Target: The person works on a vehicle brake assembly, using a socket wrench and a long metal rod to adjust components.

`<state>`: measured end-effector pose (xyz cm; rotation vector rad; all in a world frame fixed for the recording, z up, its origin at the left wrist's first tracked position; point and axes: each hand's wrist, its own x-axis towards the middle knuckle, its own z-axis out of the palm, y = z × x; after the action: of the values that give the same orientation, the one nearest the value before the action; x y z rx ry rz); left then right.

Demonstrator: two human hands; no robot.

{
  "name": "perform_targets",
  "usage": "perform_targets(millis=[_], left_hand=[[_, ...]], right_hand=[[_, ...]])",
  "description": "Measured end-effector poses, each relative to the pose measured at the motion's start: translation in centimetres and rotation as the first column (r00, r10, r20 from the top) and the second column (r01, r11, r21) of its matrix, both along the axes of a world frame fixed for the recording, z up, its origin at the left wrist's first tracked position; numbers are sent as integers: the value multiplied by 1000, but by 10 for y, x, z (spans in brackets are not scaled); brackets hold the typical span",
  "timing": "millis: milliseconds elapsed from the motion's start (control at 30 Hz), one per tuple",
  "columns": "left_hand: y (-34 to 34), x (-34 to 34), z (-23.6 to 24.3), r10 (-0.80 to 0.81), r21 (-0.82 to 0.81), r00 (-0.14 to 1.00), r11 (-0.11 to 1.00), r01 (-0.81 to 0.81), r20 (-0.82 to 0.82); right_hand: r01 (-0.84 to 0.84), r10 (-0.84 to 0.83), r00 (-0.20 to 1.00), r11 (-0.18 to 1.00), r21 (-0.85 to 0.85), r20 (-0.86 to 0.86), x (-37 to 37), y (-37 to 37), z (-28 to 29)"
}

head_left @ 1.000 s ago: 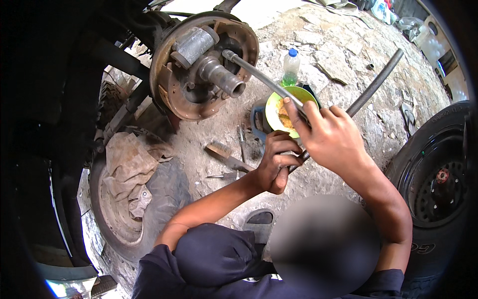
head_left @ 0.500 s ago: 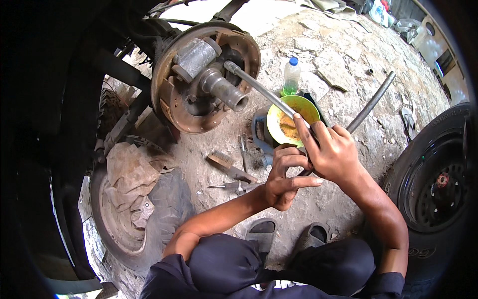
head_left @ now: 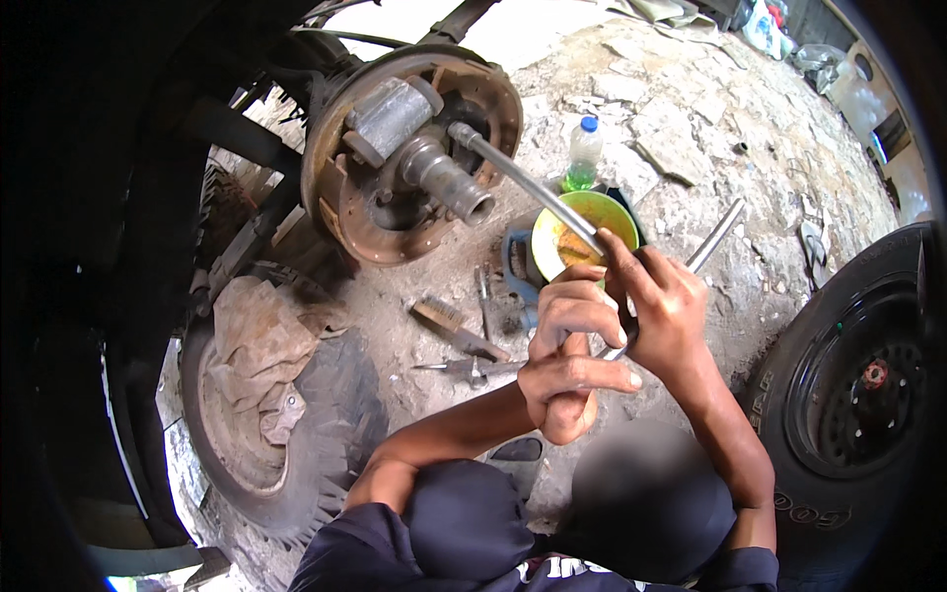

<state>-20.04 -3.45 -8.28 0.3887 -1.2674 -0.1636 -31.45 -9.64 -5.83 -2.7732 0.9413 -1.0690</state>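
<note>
A long-handled socket wrench (head_left: pixel 538 187) slants from the hub assembly (head_left: pixel 414 168) toward me, its socket end against the rusty backing plate beside the hollow spindle (head_left: pixel 446 178). A metal cross bar (head_left: pixel 718 235) runs across its near end. My right hand (head_left: pixel 666 306) is closed around the place where the two bars meet, its index finger lying along the shaft. My left hand (head_left: pixel 572 360) has its fingers bent loosely around the lower end of the cross bar. Part of the bar is hidden behind the fingers.
Behind my hands stand a yellow-green bowl (head_left: pixel 621 212) with orange-brown liquid and a bottle (head_left: pixel 584 153) with a blue cap. A wire brush (head_left: pixel 444 318) and other tools lie on the ground. A cloth-draped tyre (head_left: pixel 212 434) is at left, a wheel (head_left: pixel 858 385) at right.
The cross bar's far end has swung down and left, toward me. Both hands have shifted slightly with it. My right knee has risen and now covers the right sandal.
</note>
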Motion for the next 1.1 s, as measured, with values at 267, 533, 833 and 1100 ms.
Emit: perform_targets(millis=[267, 533, 833, 1100], left_hand=[[22, 30, -9, -69, 275, 865, 958, -82, 497], [41, 51, -33, 66, 397, 994, 913, -95, 86], [3, 78, -24, -51, 729, 864, 513, 453, -500], [-35, 55, -6, -76, 633, 750, 485, 604, -657]], right_hand=[[-15, 18, 997, 999, 33, -75, -5, 1, -24], [-26, 28, 999, 998, 62, -28, -3, 17, -8], [-1, 2, 1000, 999, 45, -21, -1, 19, -14], [-33, 35, 999, 998, 62, -40, 6, 27, -7]])
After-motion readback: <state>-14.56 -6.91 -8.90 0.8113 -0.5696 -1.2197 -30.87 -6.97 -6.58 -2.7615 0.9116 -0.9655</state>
